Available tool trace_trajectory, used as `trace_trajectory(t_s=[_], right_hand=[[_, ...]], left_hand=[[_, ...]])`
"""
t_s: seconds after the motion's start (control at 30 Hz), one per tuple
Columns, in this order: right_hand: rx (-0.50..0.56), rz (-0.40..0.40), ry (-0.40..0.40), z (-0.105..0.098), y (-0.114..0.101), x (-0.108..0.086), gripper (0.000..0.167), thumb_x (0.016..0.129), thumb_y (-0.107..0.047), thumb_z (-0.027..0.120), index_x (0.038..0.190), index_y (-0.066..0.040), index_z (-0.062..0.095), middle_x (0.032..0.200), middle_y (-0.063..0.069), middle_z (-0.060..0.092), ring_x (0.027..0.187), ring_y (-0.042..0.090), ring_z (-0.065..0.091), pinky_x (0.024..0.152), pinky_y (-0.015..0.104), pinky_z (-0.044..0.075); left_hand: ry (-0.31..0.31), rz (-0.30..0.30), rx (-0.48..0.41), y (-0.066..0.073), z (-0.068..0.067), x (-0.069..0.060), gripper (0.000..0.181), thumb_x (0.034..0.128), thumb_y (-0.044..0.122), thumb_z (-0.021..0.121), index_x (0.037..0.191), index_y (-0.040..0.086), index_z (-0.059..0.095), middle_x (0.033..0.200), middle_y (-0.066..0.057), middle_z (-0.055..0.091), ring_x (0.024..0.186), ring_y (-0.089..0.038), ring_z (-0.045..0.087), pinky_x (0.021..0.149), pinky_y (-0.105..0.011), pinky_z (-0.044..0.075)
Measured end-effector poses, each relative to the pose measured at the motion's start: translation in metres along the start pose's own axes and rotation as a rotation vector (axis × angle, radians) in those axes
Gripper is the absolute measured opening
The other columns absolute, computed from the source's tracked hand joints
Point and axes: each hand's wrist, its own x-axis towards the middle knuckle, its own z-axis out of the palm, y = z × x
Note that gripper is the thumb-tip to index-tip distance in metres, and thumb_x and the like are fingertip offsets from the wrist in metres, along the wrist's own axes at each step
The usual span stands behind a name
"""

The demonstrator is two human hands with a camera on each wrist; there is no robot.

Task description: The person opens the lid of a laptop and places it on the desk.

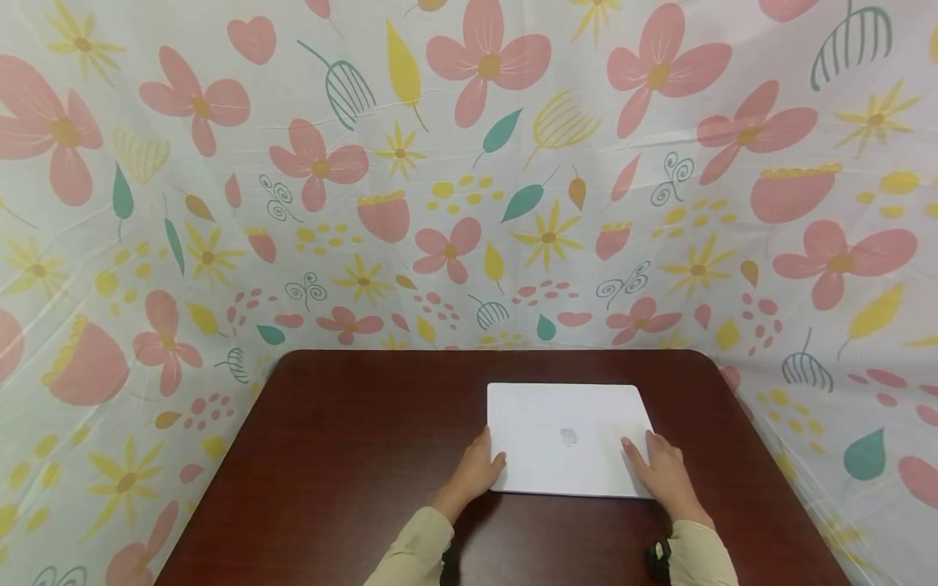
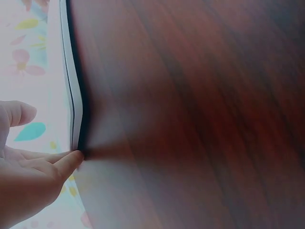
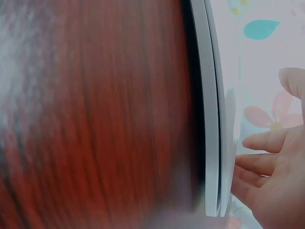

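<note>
A closed silver laptop (image 1: 560, 464) with an apple logo on its lid lies flat on a dark red-brown wooden table (image 1: 359, 439). At its left side is my left hand (image 1: 475, 470); in the left wrist view the straight fingertips touch the laptop's side edge near a corner, and the thumb stands apart from them. My right hand (image 1: 665, 472) is at the opposite side. The right wrist view shows its fingers (image 3: 259, 164) extended against or very near the laptop's edge, contact partly hidden, with the thumb raised away.
Behind and around the table hangs a white cloth (image 1: 454, 179) printed with pink flowers, yellow and green leaves. The table's far corners are rounded. A dark band (image 1: 658, 560) shows at the right sleeve's cuff.
</note>
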Motion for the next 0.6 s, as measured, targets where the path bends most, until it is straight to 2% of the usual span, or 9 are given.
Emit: trace_trajectory(t_s=[0.2, 0.43, 0.6], right_hand=[[0.015, -0.029, 0.016, 0.004, -0.008, -0.002, 0.077, 0.101, -0.042, 0.040, 0.136, 0.024, 0.028, 0.138, 0.046, 0.028, 0.126, 0.061, 0.026, 0.105, 0.066, 0.024], [0.016, -0.051, 0.015, 0.011, -0.014, -0.001, 0.077, 0.101, -0.043, 0.041, 0.137, 0.024, 0.028, 0.139, 0.045, 0.028, 0.127, 0.059, 0.026, 0.105, 0.065, 0.025], [0.017, -0.057, 0.009, 0.015, -0.020, -0.002, 0.078, 0.101, -0.045, 0.041, 0.137, 0.023, 0.029, 0.140, 0.045, 0.028, 0.127, 0.058, 0.027, 0.106, 0.065, 0.026]], left_hand=[[0.016, -0.012, -0.009, -0.007, -0.004, -0.002, 0.063, 0.0953, 0.015, 0.055, 0.138, -0.023, 0.028, 0.140, -0.038, 0.038, 0.131, -0.044, 0.039, 0.108, -0.052, 0.034], [0.062, 0.016, -0.022, -0.010, -0.011, -0.005, 0.061, 0.0933, 0.012, 0.056, 0.134, -0.026, 0.030, 0.135, -0.042, 0.040, 0.128, -0.048, 0.041, 0.106, -0.054, 0.035], [0.073, -0.008, -0.018, -0.015, -0.014, -0.006, 0.061, 0.0935, 0.012, 0.055, 0.135, -0.025, 0.030, 0.136, -0.041, 0.039, 0.128, -0.048, 0.041, 0.106, -0.054, 0.035]])
